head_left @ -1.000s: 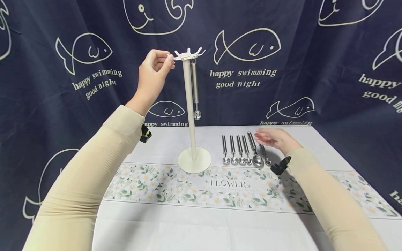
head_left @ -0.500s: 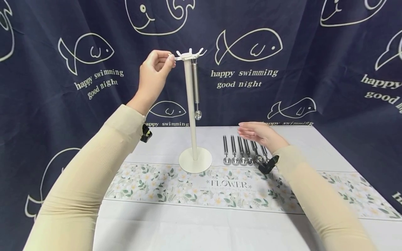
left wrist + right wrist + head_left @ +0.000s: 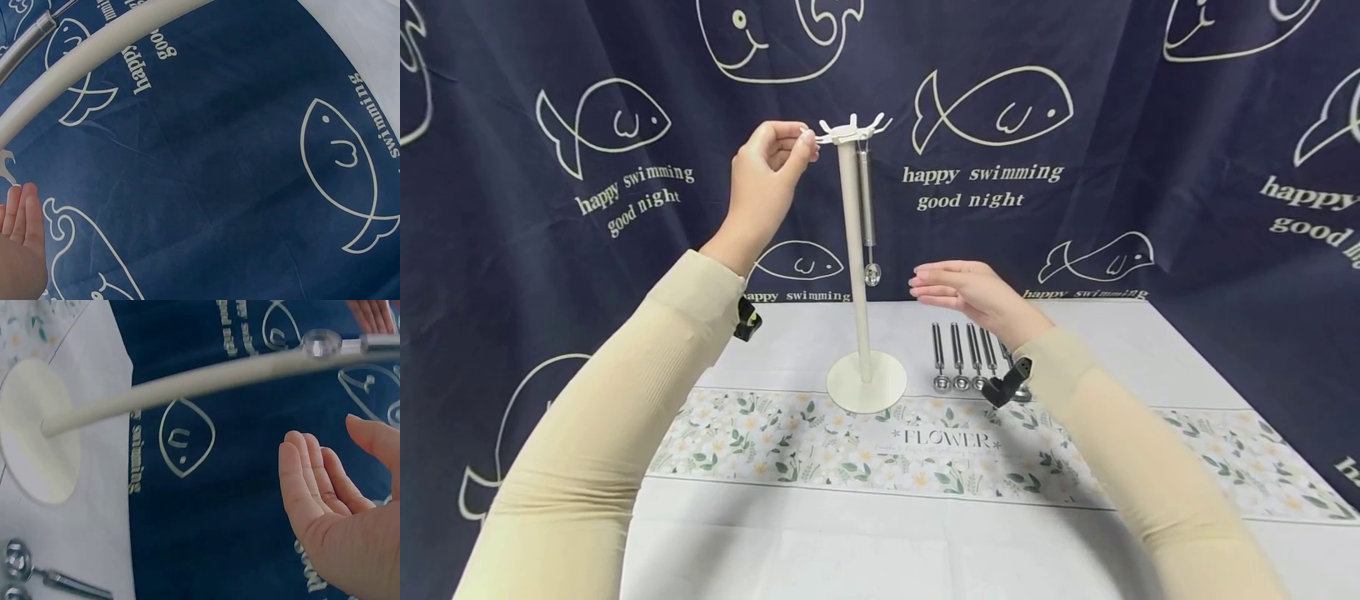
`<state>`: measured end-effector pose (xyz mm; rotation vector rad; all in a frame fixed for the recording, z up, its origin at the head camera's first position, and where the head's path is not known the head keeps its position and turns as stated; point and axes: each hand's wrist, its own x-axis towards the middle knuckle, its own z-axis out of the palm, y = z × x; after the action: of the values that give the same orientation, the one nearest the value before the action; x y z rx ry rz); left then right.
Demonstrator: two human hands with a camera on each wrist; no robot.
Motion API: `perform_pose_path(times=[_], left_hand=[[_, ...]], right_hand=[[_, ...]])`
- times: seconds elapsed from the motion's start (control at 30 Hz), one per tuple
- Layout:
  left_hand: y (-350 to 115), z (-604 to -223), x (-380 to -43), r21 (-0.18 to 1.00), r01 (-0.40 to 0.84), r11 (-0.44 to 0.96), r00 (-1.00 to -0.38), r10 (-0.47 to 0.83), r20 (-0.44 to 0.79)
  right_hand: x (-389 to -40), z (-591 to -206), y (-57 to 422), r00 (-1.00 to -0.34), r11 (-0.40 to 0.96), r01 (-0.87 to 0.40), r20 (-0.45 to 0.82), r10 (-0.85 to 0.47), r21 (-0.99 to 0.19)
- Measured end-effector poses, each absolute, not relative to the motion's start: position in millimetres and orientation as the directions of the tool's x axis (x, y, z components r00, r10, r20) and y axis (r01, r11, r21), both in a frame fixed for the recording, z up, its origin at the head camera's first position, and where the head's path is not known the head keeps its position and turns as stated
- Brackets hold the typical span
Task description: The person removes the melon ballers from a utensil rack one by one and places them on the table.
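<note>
A cream utensil stand [image 3: 853, 250] with a round base and white hooks on top rises from the table. With thumb and fingertips my left hand [image 3: 765, 171] pinches one hook at its left side. From another hook hangs a steel scoop [image 3: 867, 196], its small round bowl [image 3: 322, 344] pointing down. My right hand [image 3: 977, 293] holds nothing; it is in the air to the right of the hanging scoop and apart from it. In the right wrist view its palm shows and the fingers [image 3: 306, 475] are nearly straight.
Several steel scoops [image 3: 958, 354] lie in a row on the white table right of the stand, partly hidden by my right wrist. A flowered runner [image 3: 820, 450] crosses the table. Behind hangs a dark blue curtain [image 3: 985, 242] with fish drawings.
My right hand has moved left and upward, from over the right end of the scoop row to closer to the stand. The left hand stays at the hook.
</note>
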<state>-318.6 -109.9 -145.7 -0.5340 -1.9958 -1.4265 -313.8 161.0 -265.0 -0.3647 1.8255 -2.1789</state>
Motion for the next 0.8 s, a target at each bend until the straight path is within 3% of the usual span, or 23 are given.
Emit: perform_pose_path(times=[0.4, 0.8], left_hand=[[-109.9, -145.5, -320.3, 0.695, 0.638, 0.333, -0.728, -0.036, 0.685], [-106.7, -144.0, -311.4, 0.711, 0.632, 0.308, -0.74, -0.034, 0.672]], right_hand=[[-311.3, -235.7, 120.2, -0.938, -0.222, -0.044, 0.117, -0.326, -0.974], [-308.2, -221.5, 102.8, -0.929, -0.249, -0.023, 0.112, -0.351, -0.968]])
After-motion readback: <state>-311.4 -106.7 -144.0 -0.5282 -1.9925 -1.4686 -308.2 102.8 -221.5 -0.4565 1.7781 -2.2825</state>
